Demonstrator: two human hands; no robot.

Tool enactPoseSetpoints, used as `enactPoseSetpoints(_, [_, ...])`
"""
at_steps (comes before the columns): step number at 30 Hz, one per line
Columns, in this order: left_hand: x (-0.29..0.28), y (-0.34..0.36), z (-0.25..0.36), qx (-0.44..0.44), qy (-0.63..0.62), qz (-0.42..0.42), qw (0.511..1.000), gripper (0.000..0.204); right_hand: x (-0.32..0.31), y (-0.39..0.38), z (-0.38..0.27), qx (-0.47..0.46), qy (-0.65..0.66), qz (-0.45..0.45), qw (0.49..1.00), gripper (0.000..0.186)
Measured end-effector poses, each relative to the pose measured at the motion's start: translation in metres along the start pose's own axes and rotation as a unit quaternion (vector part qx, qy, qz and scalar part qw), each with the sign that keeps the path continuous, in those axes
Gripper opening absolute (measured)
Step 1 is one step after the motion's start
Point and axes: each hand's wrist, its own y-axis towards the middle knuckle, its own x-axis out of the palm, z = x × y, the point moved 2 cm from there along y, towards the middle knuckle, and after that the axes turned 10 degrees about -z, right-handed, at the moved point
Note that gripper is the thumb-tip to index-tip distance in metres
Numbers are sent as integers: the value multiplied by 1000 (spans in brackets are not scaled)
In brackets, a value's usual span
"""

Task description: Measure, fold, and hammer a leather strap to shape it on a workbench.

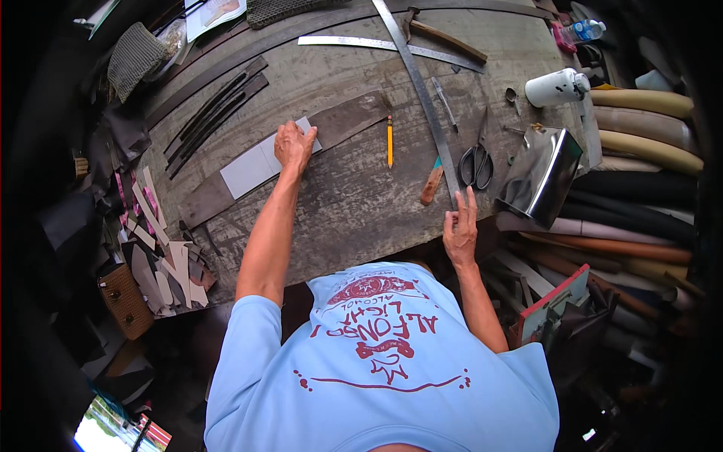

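Observation:
My left hand (294, 147), its fingers curled, grips a pale grey-white card (248, 169) marked with faint lines, lying on a dark brown leather strip (202, 203). My right hand (461, 226) has its fingers extended and apart at the near end of a long steel ruler (422, 83), fingertips touching or very close to it. Between my hands lie a yellow pencil (390, 143) and a tool with a wooden handle (432, 182). Black-handled scissors (476, 166) and a pen (444, 104) are by the ruler.
On the worn workbench (339, 211) are dark strips (215, 113), a second ruler (339, 41), a hammer (448, 41), a white bottle (553, 88) and a shiny metal block (538, 177). Leather scraps (162, 271) sit left; leather rolls (640, 135) are stacked right.

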Motion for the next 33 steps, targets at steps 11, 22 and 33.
enactPoseSetpoints(11, [-2, -37, 2, 13, -26, -67, 997, 37, 89, 111, -65, -154, -70, -12, 985, 61])
enactPoseSetpoints(22, [-9, -32, -4, 25, -68, -98, 993, 38, 88, 117, -22, -80, -202, -22, 976, 71])
enactPoseSetpoints(33, [-17, -38, -8, -6, -132, -130, 983, 36, 105, 163, -58, -86, 5, -43, 995, 62])
